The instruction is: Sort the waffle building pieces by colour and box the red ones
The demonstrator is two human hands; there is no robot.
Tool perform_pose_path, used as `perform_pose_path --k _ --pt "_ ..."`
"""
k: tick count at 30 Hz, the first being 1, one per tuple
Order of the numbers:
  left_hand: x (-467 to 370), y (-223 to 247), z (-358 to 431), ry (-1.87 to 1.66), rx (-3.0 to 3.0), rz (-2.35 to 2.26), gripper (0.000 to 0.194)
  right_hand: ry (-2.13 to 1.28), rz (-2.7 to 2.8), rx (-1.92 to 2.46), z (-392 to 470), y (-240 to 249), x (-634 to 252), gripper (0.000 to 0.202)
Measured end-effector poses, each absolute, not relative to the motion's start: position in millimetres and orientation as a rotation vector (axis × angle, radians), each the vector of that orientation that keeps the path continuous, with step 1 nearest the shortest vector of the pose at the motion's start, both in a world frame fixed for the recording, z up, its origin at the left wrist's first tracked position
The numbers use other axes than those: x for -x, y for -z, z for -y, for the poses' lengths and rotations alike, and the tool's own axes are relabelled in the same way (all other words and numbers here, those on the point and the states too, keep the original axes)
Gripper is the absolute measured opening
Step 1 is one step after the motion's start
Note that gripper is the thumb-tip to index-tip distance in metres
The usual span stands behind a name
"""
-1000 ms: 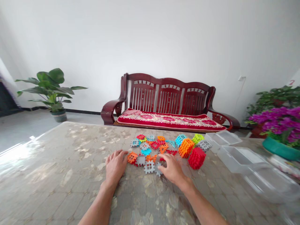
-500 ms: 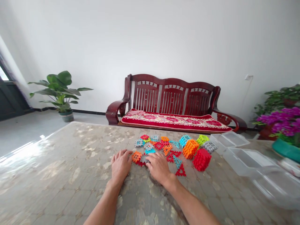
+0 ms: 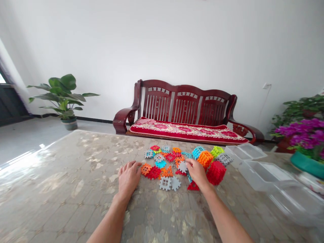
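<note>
Several flat plastic building tiles in red, orange, grey and blue lie scattered on the table. My left hand rests palm down, fingers apart, just left of an orange tile. My right hand pinches a grey square tile at the right of the pile, beside a red cube and an orange cube. Two grey tiles lie between my hands. A red triangle shows under my right wrist.
Clear plastic boxes and a lid stand at the right. A pot of purple flowers is at the far right. Behind the table stands a dark wooden bench with a red cushion, and a green plant at left.
My right hand moved right from the tiles near my left hand to the cubes and took hold of a grey tile. Two grey tiles it covered now show. The left hand stayed.
</note>
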State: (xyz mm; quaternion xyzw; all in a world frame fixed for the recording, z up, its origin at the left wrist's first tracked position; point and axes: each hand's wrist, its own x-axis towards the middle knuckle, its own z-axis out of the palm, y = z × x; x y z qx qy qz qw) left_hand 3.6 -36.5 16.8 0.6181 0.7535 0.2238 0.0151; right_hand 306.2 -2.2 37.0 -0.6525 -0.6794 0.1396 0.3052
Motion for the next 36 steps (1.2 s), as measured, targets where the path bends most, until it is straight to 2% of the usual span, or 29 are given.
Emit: perform_pose_path --k 10,22,30,36 --pt "-4 -18 38 -0.688 -1.920 -2.347 0.033 -0.180 2.038 1.881 13 -38 -303 0.054" --pt "-1 -12 33 -0.687 -1.916 -2.338 0.034 -0.188 2.051 1.775 20 -42 -298 0.056" --pt "0 -13 33 -0.625 -1.937 -2.342 0.035 0.019 1.736 1.721 25 -98 -353 0.057" --pt "-2 -16 34 -0.612 -1.944 -2.347 0.036 0.214 1.548 2.068 15 -128 -433 0.062"
